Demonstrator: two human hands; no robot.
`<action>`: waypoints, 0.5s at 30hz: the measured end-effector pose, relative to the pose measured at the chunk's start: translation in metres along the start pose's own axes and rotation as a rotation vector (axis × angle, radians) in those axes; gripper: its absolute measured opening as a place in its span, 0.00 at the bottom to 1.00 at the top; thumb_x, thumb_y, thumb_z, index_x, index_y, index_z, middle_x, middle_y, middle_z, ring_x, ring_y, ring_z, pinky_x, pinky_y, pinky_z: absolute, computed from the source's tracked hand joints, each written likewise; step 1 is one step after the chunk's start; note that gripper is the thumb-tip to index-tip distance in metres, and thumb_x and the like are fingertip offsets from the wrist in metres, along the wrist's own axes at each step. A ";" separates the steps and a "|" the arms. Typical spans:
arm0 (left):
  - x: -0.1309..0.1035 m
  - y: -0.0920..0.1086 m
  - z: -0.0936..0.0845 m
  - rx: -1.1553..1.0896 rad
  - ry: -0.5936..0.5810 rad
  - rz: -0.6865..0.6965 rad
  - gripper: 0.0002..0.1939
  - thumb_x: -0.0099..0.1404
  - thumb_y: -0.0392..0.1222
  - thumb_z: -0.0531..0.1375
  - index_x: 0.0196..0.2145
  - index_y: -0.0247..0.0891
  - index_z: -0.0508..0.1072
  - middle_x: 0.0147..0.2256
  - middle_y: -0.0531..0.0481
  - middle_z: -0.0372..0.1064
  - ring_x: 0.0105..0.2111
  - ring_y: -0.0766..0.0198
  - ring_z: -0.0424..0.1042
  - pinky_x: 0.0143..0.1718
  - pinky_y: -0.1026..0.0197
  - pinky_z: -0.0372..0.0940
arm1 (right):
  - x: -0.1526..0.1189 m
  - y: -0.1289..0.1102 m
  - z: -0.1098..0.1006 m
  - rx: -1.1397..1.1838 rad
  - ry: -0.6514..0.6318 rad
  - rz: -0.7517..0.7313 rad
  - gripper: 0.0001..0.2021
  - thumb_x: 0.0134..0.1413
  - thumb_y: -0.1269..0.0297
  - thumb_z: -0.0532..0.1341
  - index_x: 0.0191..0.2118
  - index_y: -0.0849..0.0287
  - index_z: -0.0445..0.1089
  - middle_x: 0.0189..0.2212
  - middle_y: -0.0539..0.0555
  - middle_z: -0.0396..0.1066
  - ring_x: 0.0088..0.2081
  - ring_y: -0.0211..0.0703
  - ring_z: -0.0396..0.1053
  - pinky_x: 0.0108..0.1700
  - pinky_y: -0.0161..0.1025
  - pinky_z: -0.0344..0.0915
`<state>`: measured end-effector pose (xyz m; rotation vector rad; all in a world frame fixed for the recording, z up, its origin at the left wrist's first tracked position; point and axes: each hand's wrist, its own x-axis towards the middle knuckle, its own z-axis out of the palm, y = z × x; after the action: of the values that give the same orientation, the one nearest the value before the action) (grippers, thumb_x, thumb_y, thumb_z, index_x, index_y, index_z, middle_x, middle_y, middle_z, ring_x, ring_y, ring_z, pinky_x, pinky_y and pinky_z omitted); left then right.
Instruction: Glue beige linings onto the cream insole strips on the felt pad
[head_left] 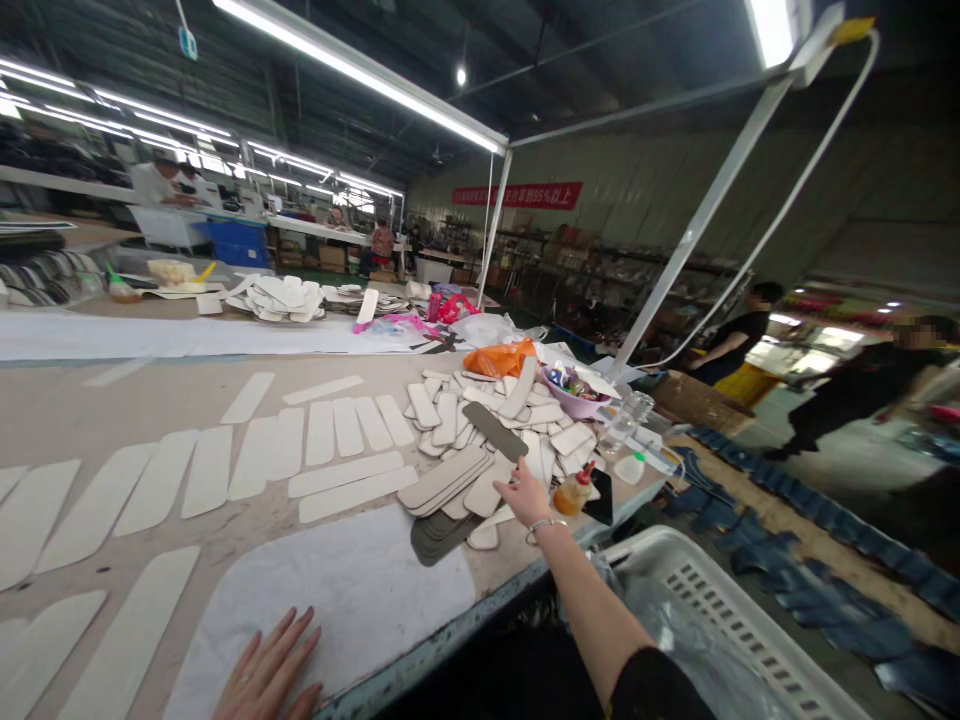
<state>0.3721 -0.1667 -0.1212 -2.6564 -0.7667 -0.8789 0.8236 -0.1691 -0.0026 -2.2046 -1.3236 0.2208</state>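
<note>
My left hand lies with fingers spread on a white sheet at the near edge of the table. My right hand reaches to a heap of pale rounded panels, its index finger at the end of a dark grey panel. Whether it grips anything is hard to make out. Beside that hand are stacked panels with dark ones beneath. Rows of pale panels lie flat across the left and middle of the table.
An amber glue bottle stands right of my right hand. Behind are an orange bag and a pink basin. A white crate sits below the table edge. Two people stand at the right.
</note>
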 end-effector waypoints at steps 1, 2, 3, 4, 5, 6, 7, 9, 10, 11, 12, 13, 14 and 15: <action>-0.001 0.000 0.001 -0.009 0.004 0.000 0.30 0.60 0.46 0.57 0.59 0.42 0.59 0.57 0.45 0.61 0.59 0.54 0.58 0.61 0.53 0.50 | -0.010 0.003 0.011 -0.042 -0.047 -0.061 0.37 0.49 0.58 0.61 0.63 0.66 0.50 0.47 0.63 0.68 0.46 0.47 0.68 0.48 0.41 0.64; -0.001 -0.001 0.001 -0.020 0.002 0.001 0.29 0.60 0.46 0.57 0.58 0.42 0.60 0.57 0.45 0.62 0.58 0.54 0.58 0.60 0.54 0.52 | -0.019 0.005 0.022 -0.079 -0.103 -0.140 0.39 0.46 0.60 0.63 0.63 0.65 0.50 0.50 0.63 0.65 0.50 0.49 0.65 0.51 0.42 0.62; -0.002 -0.001 0.002 -0.030 -0.004 0.000 0.28 0.60 0.46 0.58 0.58 0.42 0.61 0.57 0.46 0.62 0.57 0.55 0.60 0.59 0.55 0.53 | -0.027 0.006 0.032 -0.115 -0.155 -0.227 0.40 0.44 0.62 0.65 0.63 0.63 0.51 0.52 0.63 0.63 0.53 0.50 0.62 0.53 0.42 0.60; -0.002 -0.001 0.003 -0.038 -0.012 -0.001 0.28 0.60 0.47 0.58 0.58 0.42 0.61 0.57 0.46 0.62 0.57 0.55 0.61 0.58 0.56 0.55 | -0.034 0.007 0.040 -0.157 -0.186 -0.313 0.38 0.42 0.64 0.66 0.61 0.60 0.54 0.54 0.61 0.62 0.54 0.51 0.60 0.54 0.42 0.58; -0.002 -0.002 0.003 -0.045 -0.020 -0.002 0.28 0.59 0.47 0.58 0.57 0.43 0.62 0.57 0.46 0.62 0.56 0.55 0.62 0.57 0.57 0.57 | -0.038 0.007 0.046 -0.196 -0.200 -0.383 0.35 0.42 0.66 0.66 0.59 0.58 0.58 0.53 0.60 0.62 0.54 0.51 0.59 0.54 0.42 0.58; -0.002 -0.002 0.003 -0.049 -0.027 -0.005 0.28 0.60 0.47 0.58 0.57 0.43 0.62 0.57 0.47 0.62 0.56 0.56 0.62 0.56 0.57 0.58 | -0.040 0.007 0.050 -0.234 -0.197 -0.432 0.30 0.44 0.68 0.65 0.56 0.55 0.62 0.51 0.58 0.64 0.52 0.49 0.61 0.53 0.40 0.59; -0.002 -0.001 0.003 -0.051 -0.034 -0.008 0.28 0.60 0.47 0.58 0.57 0.43 0.61 0.56 0.47 0.63 0.55 0.56 0.63 0.56 0.57 0.59 | -0.041 0.008 0.052 -0.267 -0.181 -0.464 0.25 0.46 0.69 0.63 0.53 0.54 0.66 0.48 0.56 0.67 0.50 0.47 0.63 0.51 0.39 0.60; -0.001 0.000 0.001 -0.048 -0.047 -0.021 0.28 0.60 0.47 0.58 0.58 0.43 0.61 0.56 0.46 0.63 0.55 0.55 0.63 0.55 0.56 0.60 | -0.038 0.008 0.051 -0.313 -0.148 -0.491 0.15 0.51 0.71 0.60 0.46 0.53 0.70 0.40 0.54 0.70 0.44 0.44 0.66 0.47 0.37 0.62; 0.000 0.002 -0.002 -0.046 -0.053 -0.028 0.28 0.60 0.46 0.58 0.58 0.43 0.61 0.56 0.46 0.63 0.55 0.55 0.63 0.55 0.55 0.60 | -0.035 0.008 0.049 -0.323 -0.135 -0.499 0.12 0.53 0.72 0.58 0.43 0.54 0.71 0.37 0.54 0.71 0.42 0.44 0.66 0.46 0.37 0.62; 0.002 0.003 -0.005 -0.048 -0.056 -0.037 0.27 0.60 0.45 0.58 0.58 0.42 0.61 0.56 0.46 0.63 0.55 0.55 0.63 0.56 0.55 0.60 | -0.033 0.008 0.046 -0.324 -0.116 -0.506 0.11 0.55 0.72 0.56 0.42 0.55 0.72 0.35 0.55 0.71 0.40 0.43 0.67 0.44 0.36 0.63; 0.003 0.005 -0.008 -0.054 -0.056 -0.046 0.27 0.60 0.44 0.58 0.57 0.42 0.61 0.56 0.45 0.63 0.56 0.55 0.63 0.56 0.55 0.60 | -0.031 0.007 0.043 -0.314 -0.084 -0.518 0.11 0.57 0.72 0.54 0.41 0.55 0.73 0.35 0.55 0.71 0.40 0.43 0.67 0.43 0.36 0.63; 0.004 0.007 -0.011 -0.067 -0.054 -0.058 0.26 0.61 0.43 0.58 0.57 0.41 0.62 0.56 0.45 0.63 0.56 0.56 0.62 0.56 0.55 0.60 | -0.030 0.004 0.040 -0.294 -0.036 -0.537 0.12 0.58 0.72 0.53 0.41 0.56 0.73 0.34 0.56 0.71 0.40 0.43 0.67 0.43 0.36 0.64; 0.005 0.009 -0.014 -0.086 -0.049 -0.071 0.26 0.61 0.42 0.58 0.56 0.41 0.62 0.55 0.45 0.64 0.56 0.56 0.63 0.56 0.55 0.60 | -0.031 0.000 0.037 -0.269 0.025 -0.565 0.13 0.59 0.71 0.52 0.42 0.57 0.73 0.34 0.57 0.71 0.39 0.43 0.67 0.42 0.37 0.64; 0.005 0.010 -0.017 -0.109 -0.045 -0.090 0.25 0.61 0.41 0.57 0.56 0.41 0.63 0.55 0.45 0.64 0.55 0.56 0.63 0.56 0.55 0.59 | -0.033 -0.007 0.035 -0.238 0.084 -0.601 0.14 0.60 0.71 0.51 0.45 0.58 0.72 0.34 0.57 0.71 0.39 0.44 0.67 0.42 0.37 0.65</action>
<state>0.3730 -0.1793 -0.1054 -2.7639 -0.8798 -0.9111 0.7875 -0.1821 -0.0329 -1.8564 -1.9668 -0.2648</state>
